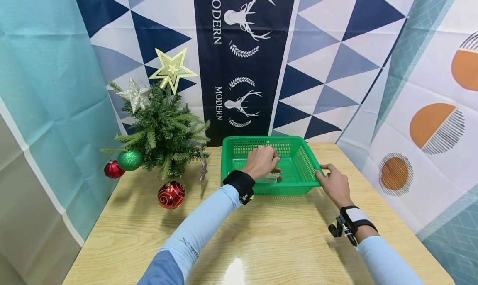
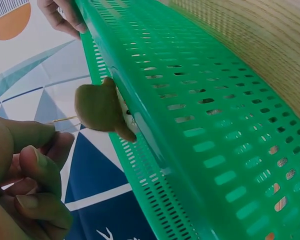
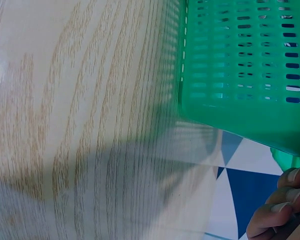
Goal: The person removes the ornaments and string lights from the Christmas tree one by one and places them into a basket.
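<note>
My left hand is over the inside of a green plastic basket. In the left wrist view its thumb and finger pinch the thin gold string of a brown hanging ornament. The ornament is rounded with short stubs, and it shows above the basket's rim; its exact figure is unclear. At the basket's right front corner, my right hand grips the rim, thumb and fingers on the edge. A whitish item lies inside, partly covered by my left hand. Through the slots, other contents show only in patches.
A small artificial Christmas tree stands left of the basket, with a gold star, a silver star, a green ball and red balls, one being a swirled red ball. Patterned cloth hangs behind the wooden table.
</note>
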A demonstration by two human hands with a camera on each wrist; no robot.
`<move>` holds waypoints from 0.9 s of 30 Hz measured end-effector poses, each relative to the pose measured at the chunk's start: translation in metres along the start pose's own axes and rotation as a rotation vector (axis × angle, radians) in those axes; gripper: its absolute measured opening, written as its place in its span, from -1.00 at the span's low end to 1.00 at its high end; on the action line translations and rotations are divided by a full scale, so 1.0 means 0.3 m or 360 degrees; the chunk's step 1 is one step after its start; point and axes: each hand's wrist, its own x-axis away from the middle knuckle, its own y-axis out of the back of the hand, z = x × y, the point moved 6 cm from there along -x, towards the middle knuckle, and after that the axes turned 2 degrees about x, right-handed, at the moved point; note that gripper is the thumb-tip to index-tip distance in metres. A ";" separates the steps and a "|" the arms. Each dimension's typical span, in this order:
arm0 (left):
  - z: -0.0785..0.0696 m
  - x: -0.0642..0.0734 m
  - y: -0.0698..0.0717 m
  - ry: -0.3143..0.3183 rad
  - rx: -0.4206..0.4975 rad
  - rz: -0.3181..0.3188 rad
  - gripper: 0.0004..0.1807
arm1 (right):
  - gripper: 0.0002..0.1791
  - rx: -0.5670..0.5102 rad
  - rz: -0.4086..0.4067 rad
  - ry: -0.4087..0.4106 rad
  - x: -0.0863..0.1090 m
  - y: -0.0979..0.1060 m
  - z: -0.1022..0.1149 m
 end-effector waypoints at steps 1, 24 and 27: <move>0.001 0.001 -0.001 0.0002 -0.0001 0.0006 -0.72 | -0.45 0.0002 0.0001 -0.0001 0.000 -0.001 0.001; 0.116 0.155 0.236 -0.0004 -0.0031 -0.0200 -0.83 | -0.45 0.0005 0.0001 0.0050 0.005 -0.008 0.014; 0.194 0.216 0.350 0.0107 -0.0169 -0.0319 -0.80 | -0.45 0.0003 -0.0009 0.0068 0.001 -0.001 0.011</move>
